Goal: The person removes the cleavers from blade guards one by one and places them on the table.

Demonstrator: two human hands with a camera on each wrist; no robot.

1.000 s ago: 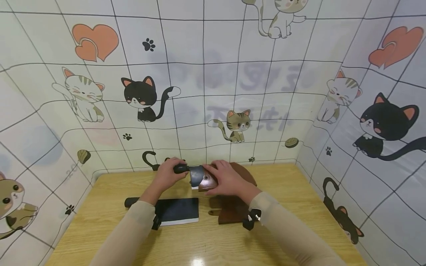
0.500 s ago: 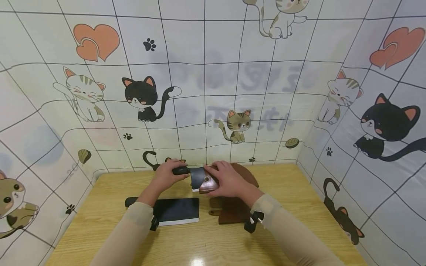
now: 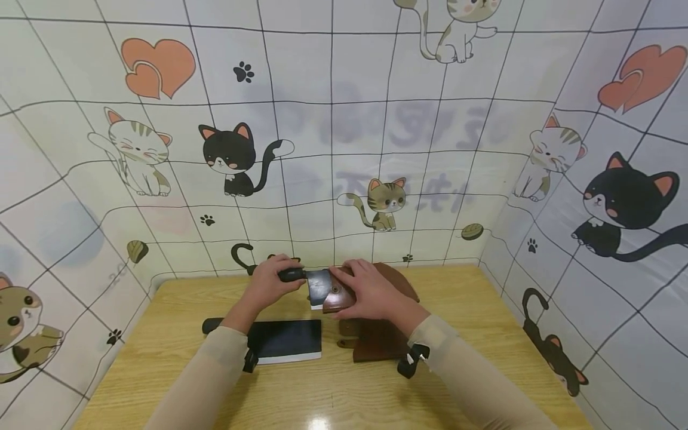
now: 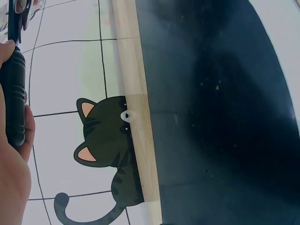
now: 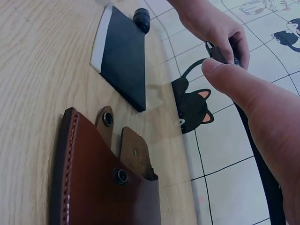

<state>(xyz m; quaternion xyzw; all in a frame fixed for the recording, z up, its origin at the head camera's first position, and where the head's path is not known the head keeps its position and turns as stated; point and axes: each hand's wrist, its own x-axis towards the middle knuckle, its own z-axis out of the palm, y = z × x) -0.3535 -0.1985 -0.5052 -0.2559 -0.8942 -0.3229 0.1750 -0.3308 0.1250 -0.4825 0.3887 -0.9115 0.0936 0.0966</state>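
In the head view my left hand (image 3: 273, 279) grips the black handle (image 3: 291, 275) of a cleaver (image 3: 319, 286). My right hand (image 3: 371, 289) holds a brown leather sheath (image 3: 335, 295) around the blade's far part; grey metal shows between handle and sheath. The left wrist view shows fingers around the handle (image 4: 14, 98). In the right wrist view, my right thumb (image 5: 234, 82) lies along the top edge of the held piece. A brown rounded shape (image 3: 395, 276) behind my right hand is partly hidden; I cannot tell whether it belongs to the held sheath.
A second cleaver (image 3: 290, 339) with a dark blade lies on the wooden table (image 3: 301, 394), under my left forearm. A second brown sheath (image 3: 376, 345) with snap straps lies below my right hand. Cat-patterned cloth (image 3: 333, 149) closes off the back and sides.
Both hands keep their holds on handle and sheath. The exposed blade looks lighter, as if slightly tilted. My right wrist has shifted a little to the right.
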